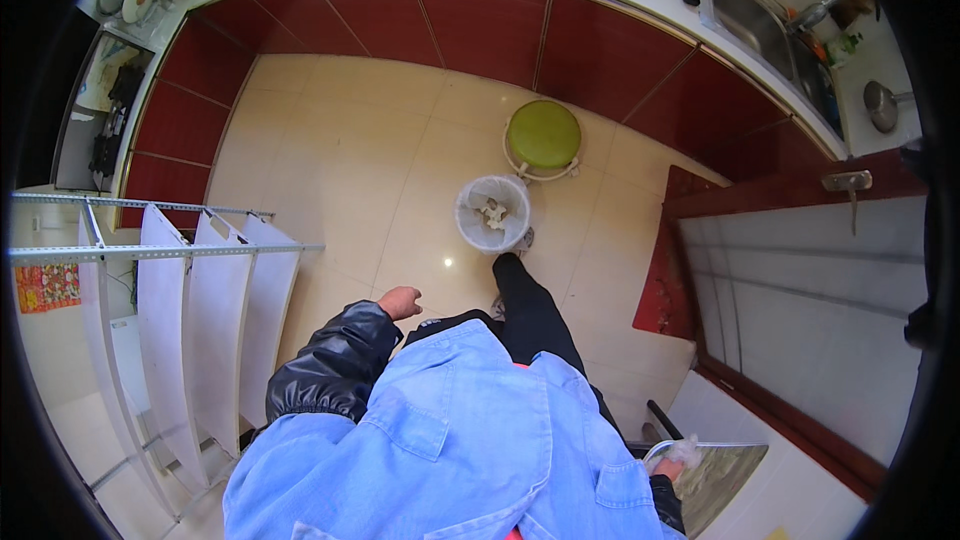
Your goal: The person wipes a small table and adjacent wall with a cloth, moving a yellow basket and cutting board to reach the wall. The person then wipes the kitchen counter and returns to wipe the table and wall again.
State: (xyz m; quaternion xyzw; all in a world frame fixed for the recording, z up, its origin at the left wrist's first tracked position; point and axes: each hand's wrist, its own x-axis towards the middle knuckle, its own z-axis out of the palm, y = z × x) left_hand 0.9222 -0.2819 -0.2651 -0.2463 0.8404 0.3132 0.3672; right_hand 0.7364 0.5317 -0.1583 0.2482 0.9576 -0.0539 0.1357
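Note:
My left hand (402,303), in a black shiny cuff below a blue jacket sleeve, hangs over the tiled floor at the left of my legs. Its fingers are loosely bent and partly apart, with nothing seen in them. Off to the lower right, my right hand (668,468) is closed on a crumpled, whitish, see-through wad (686,452), perhaps thin plastic. This hand is above a grey-brown rectangular surface (728,480). By my foot stands a round waste bin (466,208) with a white liner, holding some pale scraps.
Beyond the bin is a green-topped round bucket or stool (543,134). Red cabinets (480,18) run under a counter with a sink (750,20). A metal shelf rack (215,290) stands on the left, a red-framed door (800,270) on the right, near a red mat (655,290).

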